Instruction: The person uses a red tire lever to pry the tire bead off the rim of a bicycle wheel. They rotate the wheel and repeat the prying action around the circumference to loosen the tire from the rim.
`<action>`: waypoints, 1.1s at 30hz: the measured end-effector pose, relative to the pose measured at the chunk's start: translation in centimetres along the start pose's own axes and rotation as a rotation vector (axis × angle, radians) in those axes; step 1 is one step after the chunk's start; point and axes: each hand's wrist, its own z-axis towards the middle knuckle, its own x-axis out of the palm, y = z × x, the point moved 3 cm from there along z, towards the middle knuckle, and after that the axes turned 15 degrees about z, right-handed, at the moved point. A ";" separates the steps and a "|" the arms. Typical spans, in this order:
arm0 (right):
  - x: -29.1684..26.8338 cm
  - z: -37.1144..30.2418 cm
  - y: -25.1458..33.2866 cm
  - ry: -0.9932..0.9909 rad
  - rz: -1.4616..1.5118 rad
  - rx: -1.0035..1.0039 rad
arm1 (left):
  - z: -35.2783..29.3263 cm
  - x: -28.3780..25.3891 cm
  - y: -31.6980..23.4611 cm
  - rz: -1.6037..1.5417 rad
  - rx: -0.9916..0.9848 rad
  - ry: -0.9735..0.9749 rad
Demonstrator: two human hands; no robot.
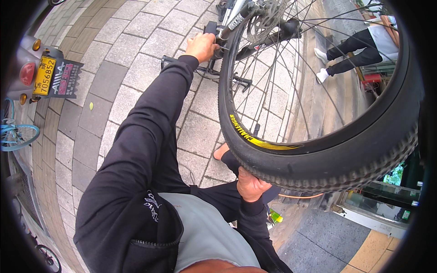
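A bicycle wheel stands large at the right, its knobbly black tire (318,170) turned toward me and its rim marked with yellow. My right hand (251,184) is closed against the near underside of that tire, some fingers hidden behind it. Stretched far forward, my left hand (201,47) curls round a black bicycle part beside a black tube (233,25) with white lettering. Exactly which part it grips is hidden by the fingers. Close to the hub (289,29) sits a metal brake disc (269,17). A black pedal (168,60) shows below my left wrist.
A scooter (28,73) with a yellow plate is parked at the left, near a light-blue bicycle (20,132). Beyond the spokes, a person in dark trousers (359,52) is by the steps (314,104). A glass case (382,204) stands at the lower right.
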 end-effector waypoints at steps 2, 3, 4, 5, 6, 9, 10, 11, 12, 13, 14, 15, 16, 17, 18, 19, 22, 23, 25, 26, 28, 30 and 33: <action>0.5 0.3 -1.8 0.139 -0.118 0.001 | -0.1 -0.1 0.0 -0.007 -0.017 0.013; 0.7 0.4 -2.8 0.177 -0.160 0.014 | 0.1 -0.1 -0.1 -0.010 -0.023 0.017; 0.9 0.3 -3.7 0.209 -0.203 0.045 | 0.1 -0.1 -0.2 -0.014 -0.019 0.015; 1.0 0.3 -4.5 0.233 -0.242 0.081 | 0.1 -0.1 -0.3 -0.018 -0.015 0.013; 1.1 0.1 -5.2 0.249 -0.275 0.119 | 0.0 0.0 -0.2 -0.021 -0.016 0.011; 1.2 -0.5 -6.9 0.271 -0.342 0.197 | 0.1 0.1 0.0 -0.013 -0.014 -0.001; 1.3 -0.8 -7.2 0.274 -0.355 0.210 | 0.2 0.1 0.0 -0.015 -0.015 -0.005; 1.3 -1.0 -7.4 0.275 -0.363 0.221 | 0.2 0.2 -0.1 -0.016 -0.017 -0.009; 1.2 -1.1 -7.4 0.277 -0.376 0.228 | 0.1 0.2 -0.1 -0.017 -0.018 -0.010; 1.1 -1.2 -7.5 0.277 -0.382 0.234 | 0.1 0.3 -0.1 -0.010 -0.017 -0.011; 1.1 -1.3 -7.5 0.276 -0.389 0.237 | 0.1 0.3 0.0 -0.003 -0.016 -0.011; 1.0 -1.4 -7.6 0.275 -0.394 0.240 | 0.2 0.3 0.0 0.005 -0.014 -0.012; 1.0 -1.5 -7.6 0.274 -0.397 0.245 | 0.2 0.3 0.0 0.002 -0.014 -0.013; 1.0 -1.6 -7.6 0.275 -0.400 0.247 | 0.2 0.3 -0.1 -0.001 -0.013 -0.014; 1.0 -1.7 -7.6 0.273 -0.404 0.247 | 0.1 0.2 -0.1 -0.004 -0.013 -0.016; 1.0 -1.7 -7.6 0.272 -0.405 0.250 | 0.1 0.2 -0.1 -0.008 -0.014 -0.015; 1.0 -1.9 -7.7 0.268 -0.412 0.255 | 0.0 0.0 -0.2 -0.013 -0.018 -0.011; 1.0 -1.9 -7.8 0.266 -0.415 0.256 | 0.0 -0.1 -0.3 -0.010 -0.020 -0.008; 1.0 -1.9 -7.8 0.267 -0.417 0.256 | 0.0 0.0 -0.2 -0.006 -0.024 -0.006; 1.0 -2.0 -7.7 0.268 -0.417 0.257 | 0.0 0.0 -0.1 -0.007 -0.023 -0.007; 1.0 -1.9 -7.8 0.264 -0.416 0.258 | 0.1 0.1 -0.1 -0.008 -0.020 -0.013; 0.9 -1.9 -7.8 0.263 -0.419 0.259 | 0.1 0.2 -0.1 -0.009 -0.018 -0.017; 0.9 -1.9 -7.9 0.262 -0.419 0.265 | 0.1 0.3 0.0 -0.004 -0.014 -0.021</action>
